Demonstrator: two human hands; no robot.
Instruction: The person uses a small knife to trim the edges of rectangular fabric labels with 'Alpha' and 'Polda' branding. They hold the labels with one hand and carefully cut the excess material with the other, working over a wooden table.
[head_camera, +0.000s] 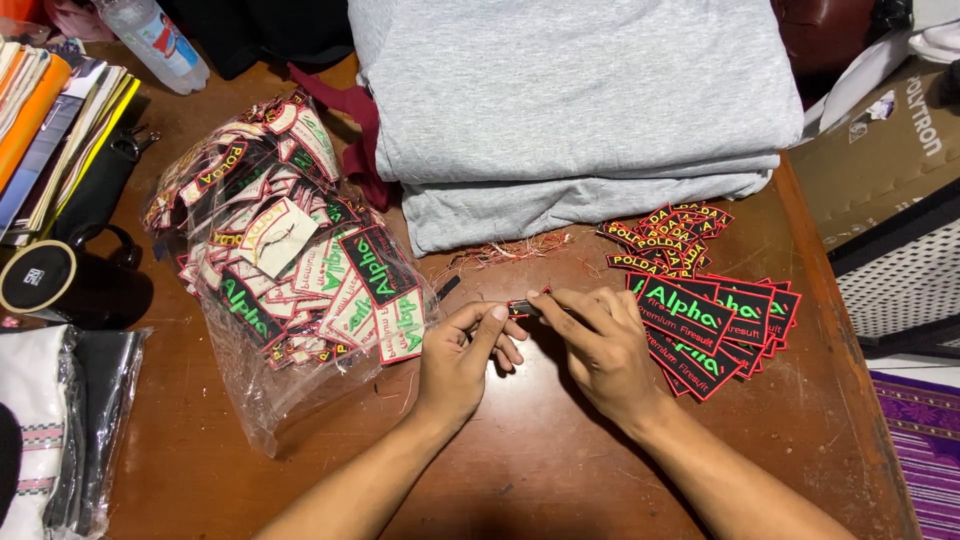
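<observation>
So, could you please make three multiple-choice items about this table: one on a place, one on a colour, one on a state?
1. Where is the clear bag of patches?
A. left of the hands
B. on the grey cloth
C. on the floor

2. What colour is the folded cloth?
A. blue
B. grey
C. yellow

3. What are the left hand and right hand doing?
A. resting flat
B. pinching one small patch together
C. holding a cup

Answers: 1 A, the bag lies left; 2 B, the stack is grey; 3 B, fingertips of both meet on it.
</observation>
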